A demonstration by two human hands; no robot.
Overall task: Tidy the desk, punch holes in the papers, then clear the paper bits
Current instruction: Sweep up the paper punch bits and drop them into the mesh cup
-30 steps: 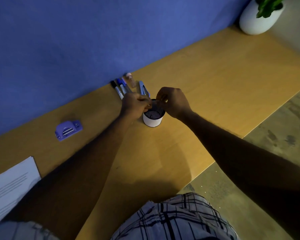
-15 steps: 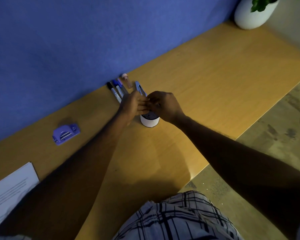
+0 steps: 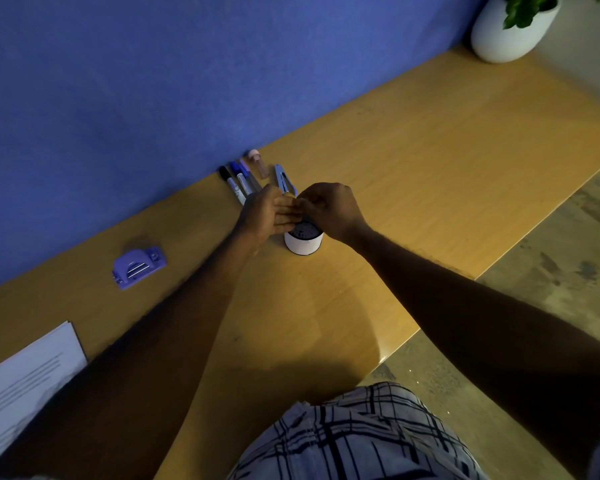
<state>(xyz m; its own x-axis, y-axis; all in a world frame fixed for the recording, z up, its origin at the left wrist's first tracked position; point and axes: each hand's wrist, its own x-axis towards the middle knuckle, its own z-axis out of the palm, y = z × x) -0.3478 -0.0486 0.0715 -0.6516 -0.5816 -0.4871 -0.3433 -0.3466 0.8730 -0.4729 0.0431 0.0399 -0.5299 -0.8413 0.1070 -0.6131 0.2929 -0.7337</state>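
The small white round cup [image 3: 303,244] is seen upright on the yellow wooden desk [image 3: 413,174], pale specks showing in its dark inside. Right above it the left hand [image 3: 269,213] is held flat, fingers straight, and is touched by the curled fingertips of the right hand [image 3: 329,207]. Whether anything is pinched cannot be told. The purple plastic hole punch [image 3: 138,267] is left well aside.
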